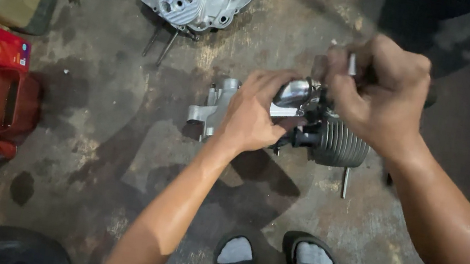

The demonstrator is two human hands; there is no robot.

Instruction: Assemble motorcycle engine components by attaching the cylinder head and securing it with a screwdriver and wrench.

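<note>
left hand: gripping engine casing
right hand: clenched on small tool (blurred)
engine: looks heavy, rigid, oily; hold casing

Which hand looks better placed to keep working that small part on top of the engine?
Probably the right hand: its fingers already pinch a small metal piece right above the engine. The left hand is wrapped over the engine's shiny end, seemingly steadying it on the floor.
</note>
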